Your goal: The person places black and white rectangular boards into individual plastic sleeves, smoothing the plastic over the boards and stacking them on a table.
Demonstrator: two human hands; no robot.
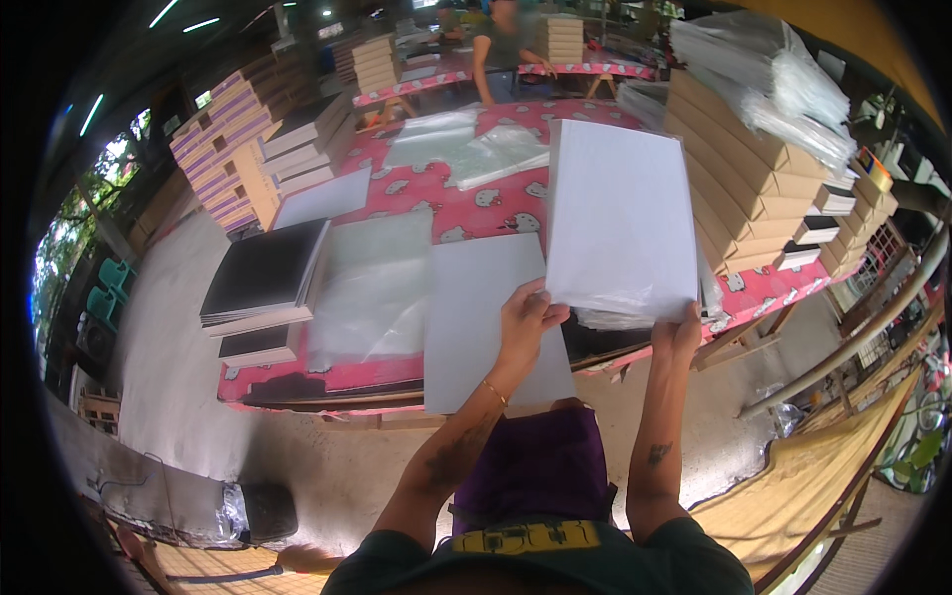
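A white sheet or thin stack of paper (623, 213) lies tilted up before me in a clear plastic sleeve (625, 300), whose loose film bunches along the near edge. My left hand (533, 317) has its fingers curled at the sleeve's near left corner. My right hand (676, 335) grips the near right corner, its fingertips partly hidden. Under my left wrist, a plain pale board (483, 307) overhangs the table's near edge. Left of it are flat clear plastic sleeves (372, 288) and a pile of black-covered paper blocks (263, 268).
A pink patterned cloth (397, 193) covers the table. Stacked brown boxes (739, 183) rise on the right with plastic packs (764, 74) on top. More boxes (233, 149) stand back left. Another person (496, 55) is beyond the table. A black bin (268, 511) sits lower left.
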